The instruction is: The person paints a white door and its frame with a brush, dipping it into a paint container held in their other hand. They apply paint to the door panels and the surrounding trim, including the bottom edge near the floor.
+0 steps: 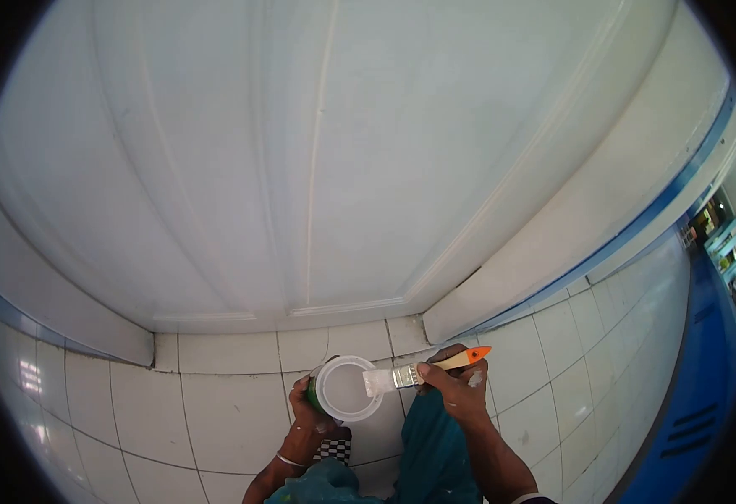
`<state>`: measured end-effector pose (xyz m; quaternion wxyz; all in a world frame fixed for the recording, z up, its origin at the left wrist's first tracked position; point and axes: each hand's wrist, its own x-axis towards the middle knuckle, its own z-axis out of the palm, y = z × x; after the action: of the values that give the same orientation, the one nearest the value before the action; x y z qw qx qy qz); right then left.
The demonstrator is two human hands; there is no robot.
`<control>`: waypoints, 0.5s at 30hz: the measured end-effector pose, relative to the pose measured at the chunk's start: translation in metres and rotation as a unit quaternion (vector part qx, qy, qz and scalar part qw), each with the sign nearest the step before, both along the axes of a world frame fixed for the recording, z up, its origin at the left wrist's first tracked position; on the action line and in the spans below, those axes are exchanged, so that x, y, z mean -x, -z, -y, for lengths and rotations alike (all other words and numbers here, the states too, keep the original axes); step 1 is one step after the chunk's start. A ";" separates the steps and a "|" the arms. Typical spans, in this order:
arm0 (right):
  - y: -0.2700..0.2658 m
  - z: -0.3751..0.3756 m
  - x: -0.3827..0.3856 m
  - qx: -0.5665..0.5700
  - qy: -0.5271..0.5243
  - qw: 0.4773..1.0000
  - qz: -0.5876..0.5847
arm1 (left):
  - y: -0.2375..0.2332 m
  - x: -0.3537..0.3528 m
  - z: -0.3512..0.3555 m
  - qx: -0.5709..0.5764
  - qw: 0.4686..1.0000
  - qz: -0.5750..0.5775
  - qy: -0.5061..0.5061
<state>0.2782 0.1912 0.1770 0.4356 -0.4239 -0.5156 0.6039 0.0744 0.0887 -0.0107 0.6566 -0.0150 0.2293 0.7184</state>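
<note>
My left hand (304, 405) is wrapped round the side of a small paint tub (327, 406) with a white rim and a bit of green showing on its outside. Pale paint (344, 386) lies inside it. In my right hand (458, 388) is a flat paintbrush (405, 376) with a wooden handle and an orange tip. Its white, paint-coated bristles overlap the right side of the tub's rim. White smears of paint mark the fingers of my right hand.
A white panelled door (385, 168) fills the view ahead, set in a white frame (569, 218) with blue edging. White floor tiles (233, 403) lie below. A blue surface (678, 403) with dark slots runs along the right. My knees (435, 454) are in teal trousers.
</note>
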 end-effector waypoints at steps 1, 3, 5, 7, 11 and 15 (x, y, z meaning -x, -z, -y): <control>0.002 0.003 -0.004 -0.010 0.021 1.000 -0.003 | 0.008 0.001 0.002 -0.007 1.000 0.016 0.007; 0.005 0.006 -0.015 -0.011 0.067 0.998 -0.014 | 0.018 0.003 0.005 -0.005 1.000 0.028 0.006; 0.010 0.009 -0.026 0.010 0.114 0.993 -0.030 | 0.022 0.002 0.004 0.026 0.999 0.015 -0.026; 0.031 0.005 -0.043 0.085 0.162 0.973 -0.141 | 0.020 0.002 0.002 0.020 0.999 0.017 -0.037; 0.087 0.000 -0.054 0.145 0.241 0.930 -0.238 | 0.010 0.014 0.008 -0.155 0.979 0.127 0.037; 0.160 -0.005 -0.036 0.155 0.276 0.911 -0.264 | -0.041 0.024 0.019 -0.162 0.980 0.111 0.009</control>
<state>0.3146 0.1965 0.0175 0.6340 -0.4368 -0.1446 0.6215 0.0502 0.0701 0.0301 0.6783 0.0141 0.0357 0.7337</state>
